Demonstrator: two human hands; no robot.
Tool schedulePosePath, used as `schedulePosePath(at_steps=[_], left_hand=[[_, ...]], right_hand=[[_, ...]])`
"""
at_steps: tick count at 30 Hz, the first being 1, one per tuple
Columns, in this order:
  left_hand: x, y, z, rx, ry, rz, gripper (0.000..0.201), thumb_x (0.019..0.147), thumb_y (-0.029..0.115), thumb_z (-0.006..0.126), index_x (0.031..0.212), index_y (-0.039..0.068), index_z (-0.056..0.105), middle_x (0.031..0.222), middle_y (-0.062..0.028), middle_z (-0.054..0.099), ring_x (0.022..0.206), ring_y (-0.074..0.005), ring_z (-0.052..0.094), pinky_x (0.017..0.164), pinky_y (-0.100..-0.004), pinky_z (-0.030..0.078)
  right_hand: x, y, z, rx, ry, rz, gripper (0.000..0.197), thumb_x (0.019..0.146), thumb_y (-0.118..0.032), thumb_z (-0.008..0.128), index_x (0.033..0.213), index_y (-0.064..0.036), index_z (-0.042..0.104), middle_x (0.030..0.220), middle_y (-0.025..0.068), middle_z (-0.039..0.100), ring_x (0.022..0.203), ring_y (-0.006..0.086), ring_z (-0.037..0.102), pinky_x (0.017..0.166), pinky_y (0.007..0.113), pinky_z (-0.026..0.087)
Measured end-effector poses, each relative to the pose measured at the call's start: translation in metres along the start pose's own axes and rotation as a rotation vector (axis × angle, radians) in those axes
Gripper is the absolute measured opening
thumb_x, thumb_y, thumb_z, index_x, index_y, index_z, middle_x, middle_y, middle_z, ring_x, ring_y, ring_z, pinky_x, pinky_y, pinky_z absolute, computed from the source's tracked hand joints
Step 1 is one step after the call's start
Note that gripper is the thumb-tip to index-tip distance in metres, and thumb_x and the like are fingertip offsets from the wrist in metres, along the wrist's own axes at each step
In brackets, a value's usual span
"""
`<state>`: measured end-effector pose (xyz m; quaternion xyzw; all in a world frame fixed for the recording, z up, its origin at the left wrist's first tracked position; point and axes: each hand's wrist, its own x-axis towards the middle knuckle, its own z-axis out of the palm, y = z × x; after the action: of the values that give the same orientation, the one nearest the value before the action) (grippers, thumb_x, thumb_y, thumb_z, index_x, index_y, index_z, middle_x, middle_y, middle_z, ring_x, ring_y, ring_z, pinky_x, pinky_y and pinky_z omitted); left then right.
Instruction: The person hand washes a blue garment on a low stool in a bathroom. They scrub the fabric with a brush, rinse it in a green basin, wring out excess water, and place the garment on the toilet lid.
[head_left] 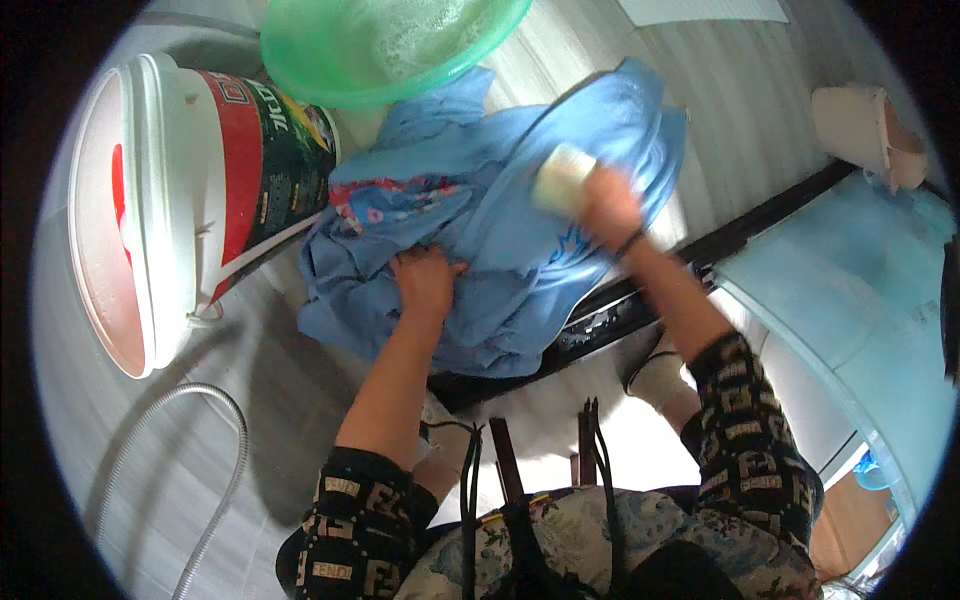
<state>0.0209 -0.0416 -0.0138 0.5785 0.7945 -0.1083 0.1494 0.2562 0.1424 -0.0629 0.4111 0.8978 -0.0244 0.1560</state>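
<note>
A wet-looking blue garment (500, 230) with a red and pink pattern patch lies spread and rumpled on the floor, partly across a black strip. My left hand (427, 280) presses down on its near left part, with the fingers curled into the cloth. In my right hand (610, 208) is a pale yellow block that looks like a bar of soap (564, 181), held against the right part of the garment. Motion blurs that hand and the bar.
A green basin (345, 85) with sudsy water stands at the far side. To the left, a white bucket (215, 190) with a red and black label lies on its side near a metal hose (240, 430). A glass panel (850, 280) and a pinkish container (853, 125) are at the right.
</note>
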Motion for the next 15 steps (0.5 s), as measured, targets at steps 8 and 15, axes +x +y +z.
schedulePosePath(at_steps=[8,15], left_hand=[[0.007,0.001,-0.012,-0.033,-0.080,-0.045,0.041,0.065,0.047,0.064,0.075,0.007,0.062,0.076,-0.0111,0.061,0.077,-0.0270,0.056,0.078,-0.0427,0.036],[-0.005,-0.005,0.001,0.024,-0.137,-0.049,0.044,0.066,0.049,0.062,0.079,0.007,0.062,0.079,-0.0110,0.061,0.081,-0.0269,0.056,0.078,-0.0426,0.036]], right_hand=[[0.083,0.047,-0.095,0.092,0.136,0.326,0.055,0.076,-0.047,0.054,0.123,-0.0228,0.043,0.097,0.0169,0.052,0.081,0.0295,0.056,0.068,0.040,0.047],[0.057,-0.040,-0.033,0.067,0.104,-0.128,0.036,0.071,-0.033,0.053,0.090,-0.0029,0.056,0.091,0.0152,0.053,0.087,0.0307,0.052,0.078,0.042,0.040]])
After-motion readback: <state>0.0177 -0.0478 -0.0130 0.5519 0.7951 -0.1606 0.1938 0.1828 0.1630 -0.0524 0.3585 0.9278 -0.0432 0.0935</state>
